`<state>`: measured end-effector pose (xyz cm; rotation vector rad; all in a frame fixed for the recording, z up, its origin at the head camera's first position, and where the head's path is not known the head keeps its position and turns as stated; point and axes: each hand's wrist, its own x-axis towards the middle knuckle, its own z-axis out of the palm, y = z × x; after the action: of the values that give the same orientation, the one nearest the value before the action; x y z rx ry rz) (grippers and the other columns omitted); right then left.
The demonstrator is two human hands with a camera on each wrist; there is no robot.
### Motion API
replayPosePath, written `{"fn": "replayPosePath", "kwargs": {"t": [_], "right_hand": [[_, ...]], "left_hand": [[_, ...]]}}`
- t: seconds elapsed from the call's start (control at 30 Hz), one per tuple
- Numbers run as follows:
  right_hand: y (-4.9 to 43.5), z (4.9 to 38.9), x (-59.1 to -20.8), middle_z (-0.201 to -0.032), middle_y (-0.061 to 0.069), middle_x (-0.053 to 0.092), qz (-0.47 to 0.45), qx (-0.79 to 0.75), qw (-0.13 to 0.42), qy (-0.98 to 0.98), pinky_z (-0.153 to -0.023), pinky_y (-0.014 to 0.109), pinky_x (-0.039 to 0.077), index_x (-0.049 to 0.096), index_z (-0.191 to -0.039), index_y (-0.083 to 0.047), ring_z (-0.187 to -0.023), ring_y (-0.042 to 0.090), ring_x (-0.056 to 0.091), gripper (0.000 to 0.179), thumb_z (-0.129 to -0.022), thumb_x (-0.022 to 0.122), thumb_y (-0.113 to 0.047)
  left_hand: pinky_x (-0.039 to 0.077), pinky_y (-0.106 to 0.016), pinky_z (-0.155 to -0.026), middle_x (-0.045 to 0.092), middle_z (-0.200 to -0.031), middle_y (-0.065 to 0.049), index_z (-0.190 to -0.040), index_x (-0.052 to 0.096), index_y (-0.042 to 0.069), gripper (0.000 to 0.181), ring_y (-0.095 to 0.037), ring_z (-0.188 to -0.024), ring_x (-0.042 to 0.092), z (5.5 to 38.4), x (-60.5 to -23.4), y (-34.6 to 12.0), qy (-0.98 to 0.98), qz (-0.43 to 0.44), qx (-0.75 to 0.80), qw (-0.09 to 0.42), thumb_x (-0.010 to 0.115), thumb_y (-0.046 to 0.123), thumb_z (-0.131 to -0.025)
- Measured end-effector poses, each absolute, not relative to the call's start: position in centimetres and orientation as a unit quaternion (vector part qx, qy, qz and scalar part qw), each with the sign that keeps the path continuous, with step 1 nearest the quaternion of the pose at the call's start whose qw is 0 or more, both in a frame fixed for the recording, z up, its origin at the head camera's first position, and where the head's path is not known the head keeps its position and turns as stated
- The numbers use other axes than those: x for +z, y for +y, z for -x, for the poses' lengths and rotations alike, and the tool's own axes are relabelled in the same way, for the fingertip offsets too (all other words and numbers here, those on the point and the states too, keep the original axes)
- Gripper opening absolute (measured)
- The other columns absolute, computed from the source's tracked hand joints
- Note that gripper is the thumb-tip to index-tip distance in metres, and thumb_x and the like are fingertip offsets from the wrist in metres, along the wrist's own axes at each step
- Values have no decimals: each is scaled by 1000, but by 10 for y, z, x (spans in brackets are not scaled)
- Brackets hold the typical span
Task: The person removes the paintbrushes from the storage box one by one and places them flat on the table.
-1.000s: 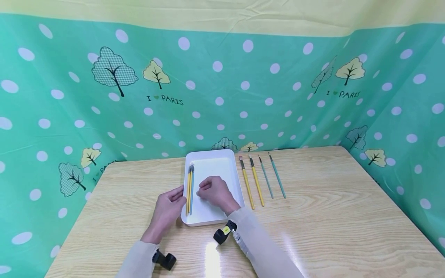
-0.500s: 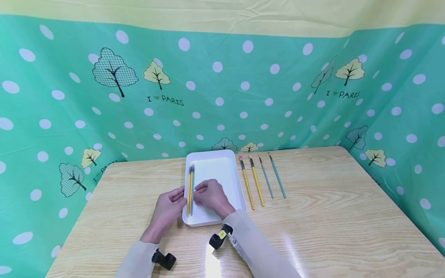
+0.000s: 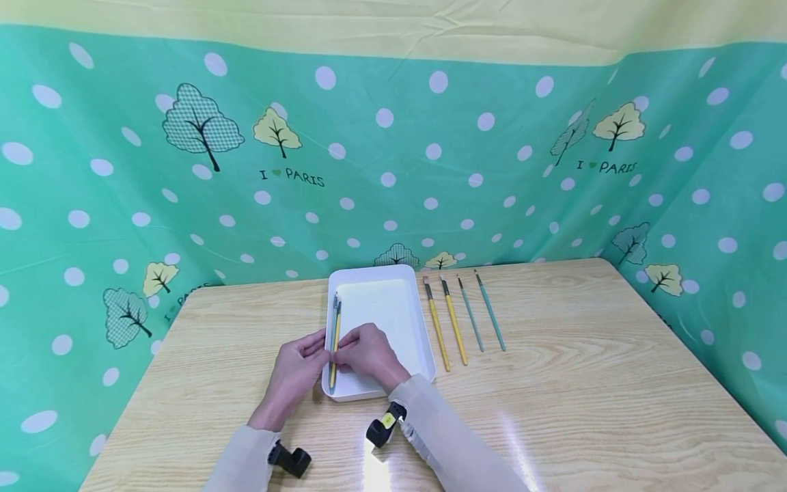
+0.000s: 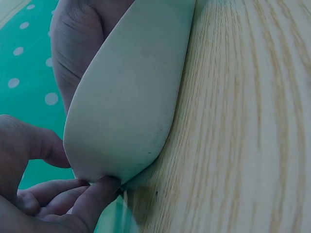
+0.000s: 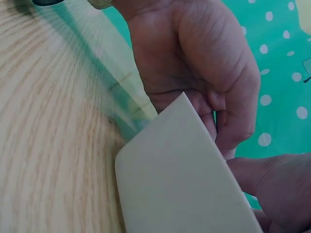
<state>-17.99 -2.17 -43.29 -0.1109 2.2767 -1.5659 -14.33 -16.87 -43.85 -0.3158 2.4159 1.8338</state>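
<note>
A white tray [image 3: 384, 304] lies on the table, its near left side gripped by my left hand [image 3: 294, 369]. The left thumb is over the rim, and the fingers lie against the outer wall, seen close up in the left wrist view. Along the tray's left inner side is a tight bunch of yellow and blue paintbrushes [image 3: 336, 328], bristles pointing away. My right hand [image 3: 367, 354] reaches into the tray and pinches the bunch between thumb and fingers, right beside the left thumb. The tray's wall [image 5: 170, 179] hides the right fingertips in the right wrist view.
To the right of the tray, two yellow-handled paintbrushes [image 3: 453, 321] and two teal-handled paintbrushes [image 3: 490, 311] lie in a row on the wooden table [image 3: 584, 369]. A green dotted curtain [image 3: 399, 171] hangs behind the table and along both sides.
My right hand has moved left to the paintbrushes in the tray and taken hold of them. They are bunched closer together, nearer the left wall, in a different order. The left hand stays put.
</note>
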Motion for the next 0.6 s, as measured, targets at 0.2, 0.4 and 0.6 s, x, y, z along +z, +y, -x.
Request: {"fn": "replayPosePath", "kwargs": {"t": [0.2,0.4,0.6], "right_hand": [[-24,180,-437,-73,3,75,44,-562,174,808,-58,21,62,76,-93,-1,-62,11,71,11,-84,79,-5],[-25,179,-439,-71,4,75,45,-556,163,814,-57,21,61,75,-92,-1,-61,11,71,11,-84,80,-6],[-27,178,-440,-71,1,74,43,-548,156,821,-56,20,60,76,-90,-4,-62,11,70,10,-84,81,-9]], "left_hand": [[51,-33,-108,55,-149,-18,-147,51,3,51,-28,-138,54,144,-439,-168,794,108,596,48,56,6,-97],[50,-34,-109,53,-152,-17,-149,49,4,53,-28,-139,53,146,-440,-167,799,114,588,50,54,6,-97],[49,-34,-109,52,-153,-17,-150,48,3,53,-28,-139,53,145,-440,-168,801,110,587,46,54,5,-97]]}}
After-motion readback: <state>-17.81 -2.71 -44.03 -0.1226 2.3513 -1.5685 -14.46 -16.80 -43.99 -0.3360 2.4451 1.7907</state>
